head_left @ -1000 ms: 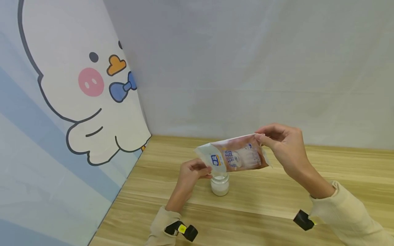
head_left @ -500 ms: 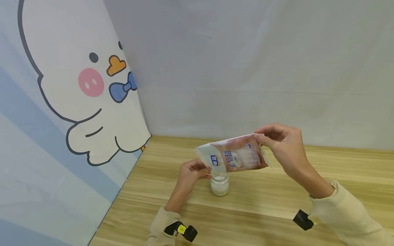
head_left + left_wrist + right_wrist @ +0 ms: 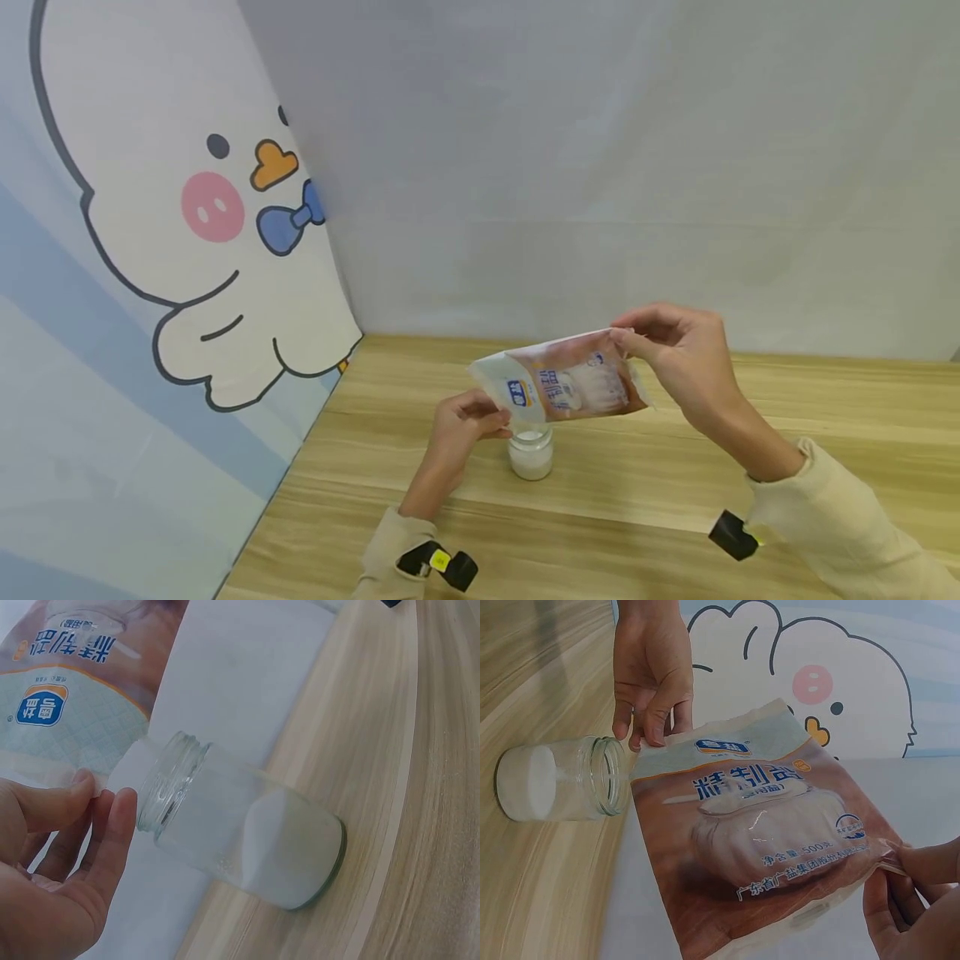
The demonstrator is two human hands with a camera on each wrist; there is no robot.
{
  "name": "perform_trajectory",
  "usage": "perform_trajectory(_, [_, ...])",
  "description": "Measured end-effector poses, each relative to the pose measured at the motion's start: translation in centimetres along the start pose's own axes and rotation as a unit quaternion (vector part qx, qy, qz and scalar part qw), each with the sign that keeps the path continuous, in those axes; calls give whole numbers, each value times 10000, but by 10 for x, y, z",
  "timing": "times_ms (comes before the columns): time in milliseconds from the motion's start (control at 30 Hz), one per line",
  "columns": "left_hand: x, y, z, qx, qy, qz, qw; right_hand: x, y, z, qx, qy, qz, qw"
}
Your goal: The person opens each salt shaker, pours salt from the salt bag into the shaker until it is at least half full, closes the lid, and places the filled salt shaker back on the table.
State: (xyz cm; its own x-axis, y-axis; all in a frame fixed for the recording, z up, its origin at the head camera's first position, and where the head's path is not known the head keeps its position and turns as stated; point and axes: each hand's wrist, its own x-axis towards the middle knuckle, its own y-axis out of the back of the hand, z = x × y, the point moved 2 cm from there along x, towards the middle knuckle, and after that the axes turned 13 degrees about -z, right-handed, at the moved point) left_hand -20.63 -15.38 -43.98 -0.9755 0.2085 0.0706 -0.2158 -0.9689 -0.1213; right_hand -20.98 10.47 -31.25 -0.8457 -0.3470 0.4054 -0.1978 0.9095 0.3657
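Note:
A salt bag point(image 3: 573, 379), pale blue and brown with printed lettering, is tilted in the air with its left corner low. My left hand point(image 3: 467, 429) pinches that lower corner between thumb and fingers. At the raised right end, my right hand point(image 3: 686, 358) grips the bag's corner. Just under the low corner stands an upright glass jar point(image 3: 531, 457) without a lid. White salt point(image 3: 289, 844) lies sloped in the lower part of the jar in the left wrist view. A whitish patch joins the bag's corner and the jar's mouth; whether it is salt or packaging I cannot tell.
The jar stands on a wood-grain table point(image 3: 637, 492). A grey-white wall sheet point(image 3: 600, 167) rises behind it, and a cartoon-printed panel point(image 3: 150, 250) borders the left. Black wrist cameras sit on both sleeves.
The head view has shifted slightly, so everything appears a little further left. Both hands keep their hold on the tilted bag over the jar.

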Motion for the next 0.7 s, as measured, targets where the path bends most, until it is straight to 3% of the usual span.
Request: perform_trajectory(700, [-10,6,7,-36,-4,-214,9998,-5,-9,-20,-171,17,84,9998])
